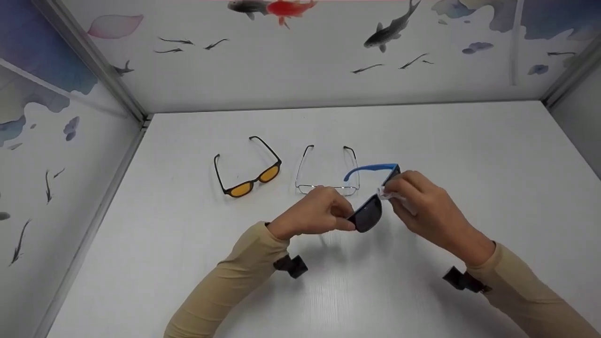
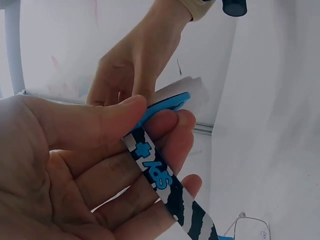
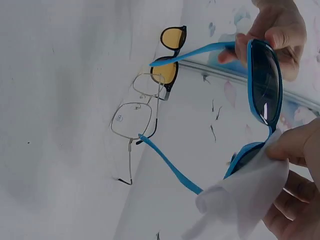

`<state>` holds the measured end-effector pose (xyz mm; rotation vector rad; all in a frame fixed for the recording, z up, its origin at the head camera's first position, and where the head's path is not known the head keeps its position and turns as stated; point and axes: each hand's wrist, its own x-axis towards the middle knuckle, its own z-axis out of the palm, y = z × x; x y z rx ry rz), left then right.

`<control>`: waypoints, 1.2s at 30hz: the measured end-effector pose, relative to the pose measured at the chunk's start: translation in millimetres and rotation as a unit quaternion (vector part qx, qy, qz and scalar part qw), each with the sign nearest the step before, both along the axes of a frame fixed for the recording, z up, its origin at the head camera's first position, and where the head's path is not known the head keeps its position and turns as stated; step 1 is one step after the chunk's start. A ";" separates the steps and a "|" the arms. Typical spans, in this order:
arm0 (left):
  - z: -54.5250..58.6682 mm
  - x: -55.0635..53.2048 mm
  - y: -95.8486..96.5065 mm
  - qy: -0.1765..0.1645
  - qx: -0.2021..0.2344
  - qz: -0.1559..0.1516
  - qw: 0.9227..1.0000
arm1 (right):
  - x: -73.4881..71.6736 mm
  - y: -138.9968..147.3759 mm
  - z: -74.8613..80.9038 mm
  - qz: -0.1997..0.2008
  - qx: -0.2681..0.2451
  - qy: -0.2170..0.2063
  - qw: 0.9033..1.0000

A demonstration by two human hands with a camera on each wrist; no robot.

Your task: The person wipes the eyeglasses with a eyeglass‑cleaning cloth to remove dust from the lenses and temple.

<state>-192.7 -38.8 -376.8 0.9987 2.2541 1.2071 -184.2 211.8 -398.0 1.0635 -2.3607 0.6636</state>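
A pair of sunglasses (image 1: pixel 368 216) with dark lenses and blue temples is held up over the table between both hands. My left hand (image 1: pixel 318 212) pinches it at one hinge corner between thumb and fingers; the patterned outer side of that temple (image 2: pixel 162 180) shows in the left wrist view. My right hand (image 1: pixel 425 211) holds a white cloth (image 3: pixel 235 200) folded over the other lens, with the thumb near the bridge. In the right wrist view the cloth hides much of that lens, while the lens on the left hand's side (image 3: pixel 266 82) is uncovered.
On the white table (image 1: pixel 164 263), behind the hands, lie clear glasses (image 1: pixel 349 190) with a thin metal frame. Black-framed glasses with orange lenses (image 1: pixel 242 189) lie left of them, temples unfolded. Panels printed with fish (image 1: pixel 300 70) enclose the table's back and sides.
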 end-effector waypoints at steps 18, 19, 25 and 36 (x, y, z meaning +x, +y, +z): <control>4.9 3.6 -3.9 0.017 -0.005 0.000 1.000 | 2.4 0.8 -2.6 0.024 -0.003 0.008 1.000; 4.8 3.6 -4.8 0.009 -0.001 0.001 1.000 | 2.9 2.2 -4.2 0.024 -0.001 0.010 1.000; 2.6 2.7 -9.5 -0.001 0.006 -0.029 1.000 | -7.2 14.9 -10.8 -0.050 -0.045 -0.005 0.998; 1.2 3.5 -10.8 0.008 -0.005 -0.073 0.997 | 0.4 7.2 -4.0 -0.028 -0.104 0.030 0.994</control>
